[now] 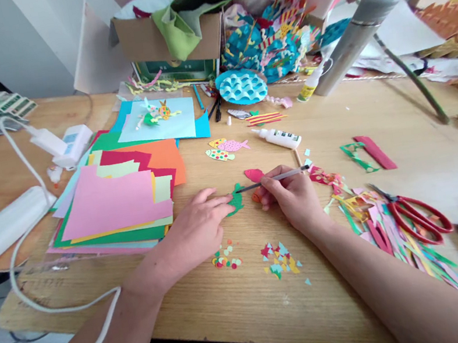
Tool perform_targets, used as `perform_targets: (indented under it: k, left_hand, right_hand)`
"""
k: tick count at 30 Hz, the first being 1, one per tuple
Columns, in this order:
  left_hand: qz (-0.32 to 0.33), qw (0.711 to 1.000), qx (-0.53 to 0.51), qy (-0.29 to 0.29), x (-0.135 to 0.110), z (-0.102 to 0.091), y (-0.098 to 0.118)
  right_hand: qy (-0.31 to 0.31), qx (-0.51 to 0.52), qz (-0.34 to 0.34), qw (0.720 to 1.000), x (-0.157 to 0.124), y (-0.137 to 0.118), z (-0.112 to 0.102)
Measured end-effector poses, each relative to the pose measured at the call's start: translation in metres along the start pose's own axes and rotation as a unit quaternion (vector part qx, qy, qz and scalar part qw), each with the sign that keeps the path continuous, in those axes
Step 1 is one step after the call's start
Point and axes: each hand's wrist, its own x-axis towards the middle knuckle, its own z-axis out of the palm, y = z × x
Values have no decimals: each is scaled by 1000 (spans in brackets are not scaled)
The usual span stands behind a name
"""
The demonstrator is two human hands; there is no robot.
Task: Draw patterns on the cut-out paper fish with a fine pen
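Two hands flank green cutout [235,200], left hand [197,228] open, fingertips pressing it, right hand [290,197] pinching thin tool [277,177]

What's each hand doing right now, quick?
Left hand: open, fingertips pressing the green paper cutout.
Right hand: closed, holding a thin tool.

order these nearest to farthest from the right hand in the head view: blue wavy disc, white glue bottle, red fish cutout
From the right hand, which grips a thin stick:
1. red fish cutout, just beyond the fingers, slightly left
2. white glue bottle, farther ahead
3. blue wavy disc, farthest back
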Motion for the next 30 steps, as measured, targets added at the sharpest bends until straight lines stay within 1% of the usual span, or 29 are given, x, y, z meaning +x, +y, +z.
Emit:
perform_targets:
  k: [10,17,24,30]
  left_hand:
    - [0,1000,6,-3,0,0,1]
    - [2,1000,1,-4,0,0,0]
    - [3,1000,2,-5,0,0,-1]
    - [3,1000,1,-5,0,-1,0]
  right_hand:
    - [-2,-5,-5,1000,-1,0,1]
    - [-2,-11,11,1000,-1,-2,0]
    - [-4,-9,3,1000,-1,-1,0]
    - [0,-8,14,1000,-2,-3,1]
